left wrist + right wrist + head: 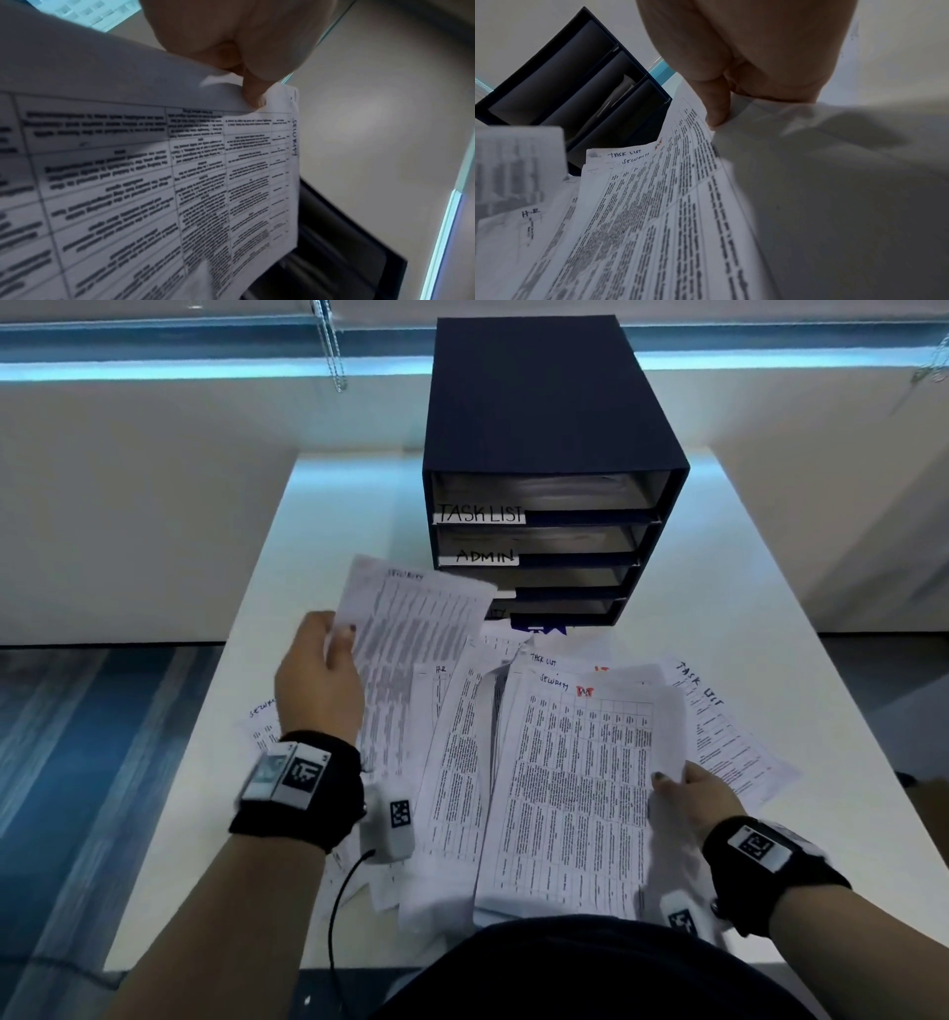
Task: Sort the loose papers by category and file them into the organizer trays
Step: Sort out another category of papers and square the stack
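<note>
A dark navy organizer [554, 403] stands at the back of the white table [719, 588], with stacked trays; the top ones are labelled TASK LIST [480, 514] and ADMIN [485, 556]. My left hand [328, 654] pinches a printed sheet marked SECURITY [411, 629] and holds it raised in front of the lower trays; the same sheet [180, 182] fills the left wrist view. My right hand [683, 788] grips the right edge of another SECURITY sheet [575, 778] lying on top of the loose pile [462, 762]. The lower tray labels are hidden behind the raised sheet.
More sheets marked TASK LIST [729, 726] and HR [441, 670] lie fanned out across the table's middle. A cable [339, 891] hangs from my left wrist over the near table edge. Blue-patterned floor [92, 762] lies to the left.
</note>
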